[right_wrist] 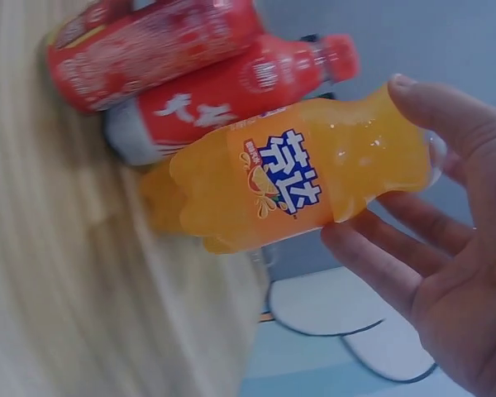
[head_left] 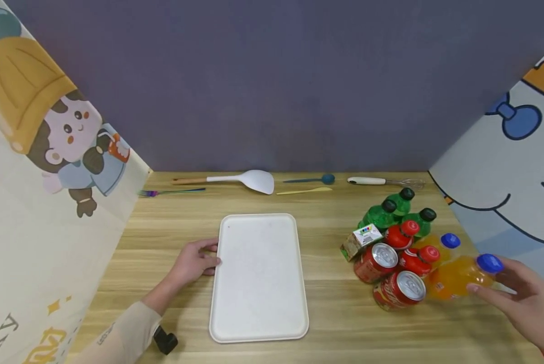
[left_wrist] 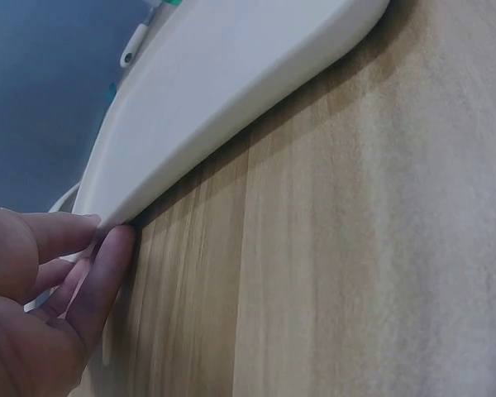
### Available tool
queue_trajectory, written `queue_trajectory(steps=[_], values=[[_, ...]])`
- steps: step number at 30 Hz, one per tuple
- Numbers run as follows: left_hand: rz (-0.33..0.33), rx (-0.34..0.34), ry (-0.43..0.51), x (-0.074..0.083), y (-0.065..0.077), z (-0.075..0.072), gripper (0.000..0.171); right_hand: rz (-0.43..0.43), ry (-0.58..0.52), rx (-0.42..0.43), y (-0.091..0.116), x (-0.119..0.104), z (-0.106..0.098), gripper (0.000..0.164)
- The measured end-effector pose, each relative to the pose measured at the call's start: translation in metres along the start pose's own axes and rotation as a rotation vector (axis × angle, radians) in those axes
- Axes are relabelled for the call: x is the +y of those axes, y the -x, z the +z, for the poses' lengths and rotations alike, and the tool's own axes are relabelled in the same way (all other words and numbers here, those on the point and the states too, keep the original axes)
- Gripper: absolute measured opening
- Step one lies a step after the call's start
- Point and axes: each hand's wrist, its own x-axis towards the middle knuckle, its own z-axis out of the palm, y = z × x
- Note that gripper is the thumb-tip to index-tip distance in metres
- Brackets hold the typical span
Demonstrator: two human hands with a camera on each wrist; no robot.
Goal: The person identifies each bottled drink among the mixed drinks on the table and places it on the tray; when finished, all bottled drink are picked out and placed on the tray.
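Note:
My left hand [head_left: 193, 264] pinches the left rim of a white rectangular tray [head_left: 259, 278], which lies on the wooden table. Close up in the left wrist view, thumb and fingers meet at the edge of that tray [left_wrist: 207, 74]. At the right, my right hand [head_left: 522, 296] holds an orange soda bottle [head_left: 458, 277] with a blue cap. The right wrist view shows the thumb on one side of this orange soda bottle [right_wrist: 285, 178] and the fingers on the other, near its neck. Red cans [head_left: 399, 290] and red-capped bottles [head_left: 419, 260] stand close beside it.
Green bottles [head_left: 378, 216], a small carton [head_left: 360, 241] and a second orange bottle [head_left: 443, 246] complete the drinks cluster. Along the back wall lie a fork [head_left: 171, 192], white spatula [head_left: 258, 181], blue spoon [head_left: 327, 179], yellow knife [head_left: 304, 190] and whisk [head_left: 385, 181].

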Motion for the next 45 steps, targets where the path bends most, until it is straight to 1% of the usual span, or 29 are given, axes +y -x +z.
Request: queue_trajectory(steps=[3, 6, 7, 8, 10, 12, 14, 15, 18, 22, 27, 32, 35, 37, 40, 45], values=[[0.004, 0.002, 0.000, 0.001, 0.000, 0.000, 0.064, -0.033, -0.041, 0.020, -0.008, -0.011, -0.011, 0.062], [0.004, 0.005, 0.000, 0.002, 0.002, 0.000, 0.064, -0.076, -0.092, 0.060, -0.017, -0.018, -0.021, 0.064], [0.002, 0.007, -0.001, 0.002, 0.003, 0.001, 0.064, -0.086, -0.093, 0.070, -0.020, -0.020, -0.025, 0.065], [0.000, 0.009, -0.001, 0.003, 0.003, 0.001, 0.064, -0.119, -0.089, 0.080, -0.023, -0.016, -0.028, 0.065], [-0.006, 0.015, 0.003, 0.003, 0.004, 0.002, 0.064, -0.141, -0.100, 0.093, -0.029, -0.019, -0.033, 0.065], [-0.011, 0.022, 0.007, 0.002, 0.005, 0.002, 0.064, -0.168, -0.087, 0.093, -0.033, -0.027, -0.037, 0.065], [-0.012, 0.028, 0.010, 0.001, 0.004, 0.003, 0.064, -0.203, -0.081, 0.089, -0.038, -0.040, -0.039, 0.065], [-0.013, 0.031, 0.012, 0.001, 0.004, 0.003, 0.063, -0.195, -0.077, 0.086, -0.039, -0.053, -0.040, 0.064], [-0.012, 0.039, 0.011, 0.001, 0.004, 0.003, 0.062, -0.237, -0.030, 0.069, -0.045, -0.079, -0.041, 0.062], [-0.013, 0.040, 0.008, 0.001, 0.004, 0.004, 0.062, -0.265, 0.003, 0.021, -0.053, -0.109, -0.040, 0.060], [-0.024, 0.035, 0.007, 0.001, 0.004, 0.005, 0.063, -0.315, -0.021, -0.037, -0.065, -0.138, -0.030, 0.064], [-0.027, 0.028, 0.000, 0.002, 0.002, 0.005, 0.064, -0.373, -0.067, -0.077, -0.082, -0.170, -0.013, 0.065], [-0.027, 0.027, -0.007, 0.002, 0.001, 0.005, 0.064, -0.377, -0.109, -0.112, -0.093, -0.189, 0.000, 0.064], [-0.026, 0.027, -0.011, 0.003, 0.000, 0.004, 0.064, -0.365, -0.150, -0.138, -0.100, -0.200, 0.009, 0.061], [-0.029, 0.026, -0.014, 0.004, 0.000, 0.004, 0.064, -0.374, -0.195, -0.176, -0.111, -0.216, 0.025, 0.058], [-0.031, 0.024, -0.019, 0.005, -0.001, 0.004, 0.063, -0.322, -0.226, -0.236, -0.124, -0.235, 0.054, 0.054]])
